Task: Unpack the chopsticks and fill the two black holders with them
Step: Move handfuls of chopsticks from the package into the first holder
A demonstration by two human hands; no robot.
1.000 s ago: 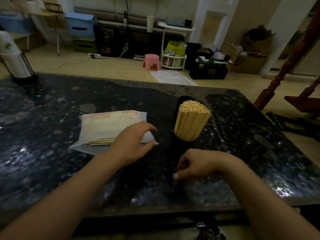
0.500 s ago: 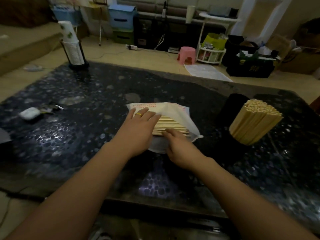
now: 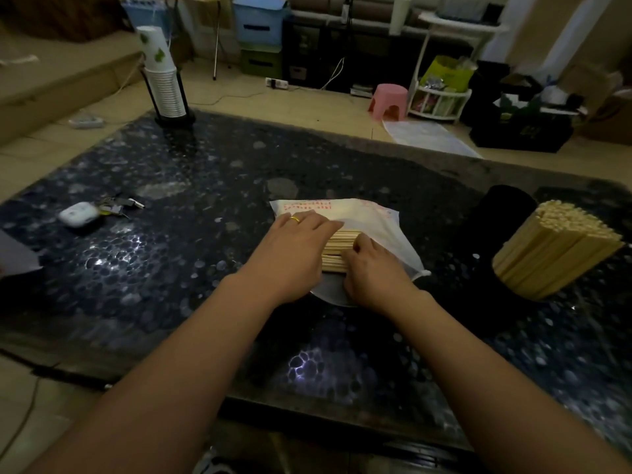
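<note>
A: Hands? Left hand point(image 3: 297, 249) lies flat, fingers straight, pressing the loose chopsticks point(image 3: 337, 251). Right hand point(image 3: 374, 268) has fingers curled over the same bundle, pinching it.

B: Where's the bundle?

A: On the white wrapper bag point(image 3: 372, 222), mid desk point(image 3: 205, 268), toward the near edge.

B: Holders?

A: One black holder point(image 3: 502, 208) by the right edge, contents can't tell. Packed chopstick bundle point(image 3: 554, 253) just beside it, tilted; base too dark to read.

B: Else?

A: Earbud case point(image 3: 78, 215) and keys point(image 3: 118, 205) near left edge, cup stack point(image 3: 164, 77) at far left corner.
</note>
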